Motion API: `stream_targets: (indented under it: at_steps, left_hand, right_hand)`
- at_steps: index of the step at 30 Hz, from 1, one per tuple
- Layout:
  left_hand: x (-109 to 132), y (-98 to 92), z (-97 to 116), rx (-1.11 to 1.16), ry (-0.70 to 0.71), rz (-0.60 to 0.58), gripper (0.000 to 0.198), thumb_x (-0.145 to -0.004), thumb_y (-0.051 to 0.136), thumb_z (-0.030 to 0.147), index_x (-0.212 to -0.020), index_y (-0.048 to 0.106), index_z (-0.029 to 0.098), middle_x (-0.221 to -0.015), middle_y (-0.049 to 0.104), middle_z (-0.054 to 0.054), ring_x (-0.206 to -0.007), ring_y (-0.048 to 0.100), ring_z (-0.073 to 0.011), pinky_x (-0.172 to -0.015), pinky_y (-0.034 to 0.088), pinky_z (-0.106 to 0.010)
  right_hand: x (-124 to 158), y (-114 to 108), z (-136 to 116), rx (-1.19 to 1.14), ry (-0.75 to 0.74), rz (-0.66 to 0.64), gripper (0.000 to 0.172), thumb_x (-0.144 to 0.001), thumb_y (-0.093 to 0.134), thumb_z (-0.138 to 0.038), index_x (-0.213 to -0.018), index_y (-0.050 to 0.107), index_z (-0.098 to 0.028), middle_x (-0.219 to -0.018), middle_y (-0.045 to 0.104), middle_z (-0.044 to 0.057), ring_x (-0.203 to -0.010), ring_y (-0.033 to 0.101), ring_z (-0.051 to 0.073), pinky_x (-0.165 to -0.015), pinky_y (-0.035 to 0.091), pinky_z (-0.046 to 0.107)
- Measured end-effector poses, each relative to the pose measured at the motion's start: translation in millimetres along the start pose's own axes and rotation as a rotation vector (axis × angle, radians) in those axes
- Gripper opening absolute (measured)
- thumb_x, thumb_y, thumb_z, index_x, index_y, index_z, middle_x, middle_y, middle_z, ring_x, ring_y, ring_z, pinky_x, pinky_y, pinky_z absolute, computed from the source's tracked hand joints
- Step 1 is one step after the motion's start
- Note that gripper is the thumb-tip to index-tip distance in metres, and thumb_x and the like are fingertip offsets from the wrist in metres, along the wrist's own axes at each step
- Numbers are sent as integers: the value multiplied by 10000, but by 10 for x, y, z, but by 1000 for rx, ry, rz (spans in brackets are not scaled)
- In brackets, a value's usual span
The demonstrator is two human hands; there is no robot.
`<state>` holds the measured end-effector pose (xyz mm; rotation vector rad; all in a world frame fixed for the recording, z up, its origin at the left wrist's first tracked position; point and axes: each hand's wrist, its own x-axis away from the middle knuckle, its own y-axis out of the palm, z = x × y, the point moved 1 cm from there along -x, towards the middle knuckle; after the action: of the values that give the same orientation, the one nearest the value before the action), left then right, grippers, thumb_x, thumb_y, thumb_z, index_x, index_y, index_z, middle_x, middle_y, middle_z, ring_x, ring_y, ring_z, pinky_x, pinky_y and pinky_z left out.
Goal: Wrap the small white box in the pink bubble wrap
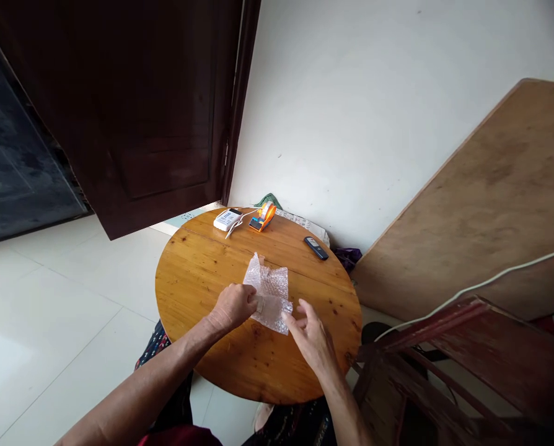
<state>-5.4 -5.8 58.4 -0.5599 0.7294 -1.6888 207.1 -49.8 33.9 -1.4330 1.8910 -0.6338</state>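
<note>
A: How would that bubble wrap (270,296) handle?

B: I'd judge it very light and soft, floppy enough to crumple or spring open once let go. The film looks slick, so a pinch at an edge or corner should hold better than a flat palm. The bubbles could pop under hard pressure, nothing worse

A: Where is it?

B: Just below the middle of the frame, lying on the round wooden bench (197,272), with its upper left corner sticking up

A: And the hands?

B: The left hand (234,305) is closed on the sheet's left edge, fingers (255,303) curled over it; there seems to be something small and pale wrapped there, but I can't tell what. The right hand (312,334) is loosely open, its fingertips at the lower right edge, touching or nearly so; it has no firm hold that I can see

A: How does the wrap look?

B: Clear, whitish, creased, roughly square, partly folded on itself

A: Anything else about?

B: At the far rim, upper centre of the frame, an orange tape dispenser (263,217) and a white device (227,219); a dark remote (316,248) to their right
</note>
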Motion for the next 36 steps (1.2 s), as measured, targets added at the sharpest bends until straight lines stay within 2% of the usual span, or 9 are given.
stream_targets:
  at_steps: [3,6,8,15,19,23,28,32,36]
  left_hand:
    - [17,-6,-4,-180,44,-21,135,-805,574,200,-741,693,198,-803,639,-59,-800,618,-206,-718,434,-273]
    - [18,-5,-44,-232,162,4,144,-831,594,227,-881,727,206,-1054,629,-94,-1007,600,-241,-868,468,-319]
    - [17,-1,-67,-233,213,11,168,-838,601,217,-945,729,200,-1105,611,-102,-1063,575,-251,-936,463,-342]
    - [12,-20,-46,-306,292,-52,154,-860,590,208,-933,713,150,-1095,597,-133,-1039,559,-266,-934,486,-373]
    - [8,-47,-8,-316,305,-112,163,-875,568,190,-929,715,147,-1072,606,-132,-1029,571,-259,-905,499,-350]
    - [-3,-48,19,-304,323,-139,225,-918,521,220,-923,732,142,-1038,617,-142,-1007,587,-265,-848,517,-345]
    - [-34,-7,15,-317,310,-147,247,-925,510,242,-979,733,152,-1053,628,-132,-995,614,-257,-833,538,-335]
    - [-41,8,26,-310,314,-153,234,-911,517,237,-969,728,153,-1044,641,-131,-1016,622,-265,-852,539,-339]
    - [-34,-6,5,-220,279,-131,224,-869,552,211,-1023,694,133,-1039,656,-133,-1014,627,-261,-878,522,-338]
  right_hand:
    - [33,73,98,-93,129,-85,591,-762,651,-589,-1210,594,-207,-867,723,62,-669,663,215,-661,481,339]
    - [-38,188,40,-86,137,-34,612,-748,667,-555,-1225,594,-178,-832,724,76,-736,677,249,-672,472,340]
    - [-108,283,-15,-94,144,-22,637,-728,679,-502,-1248,577,-149,-843,727,88,-766,679,260,-669,475,337]
    - [-187,503,-139,-437,183,3,740,-715,629,-439,-1363,442,-135,-842,730,50,-727,667,217,-673,513,320]
    - [-183,494,-303,-574,252,-8,797,-690,671,-402,-1394,418,-130,-733,692,9,-630,625,188,-606,501,297]
    - [-206,482,-503,-735,315,-76,842,-666,708,-399,-1406,413,-126,-765,707,26,-562,591,170,-485,462,266]
    - [-216,490,-591,-738,369,-66,856,-648,737,-450,-1378,467,-96,-726,688,18,-469,522,139,-355,354,230]
    - [-207,473,-601,-746,371,-66,842,-650,740,-466,-1357,488,-84,-762,711,41,-451,533,143,-363,405,254]
    - [-191,397,-646,-706,357,-157,760,-711,687,-434,-1352,492,-76,-820,733,74,-492,577,159,-439,496,292]
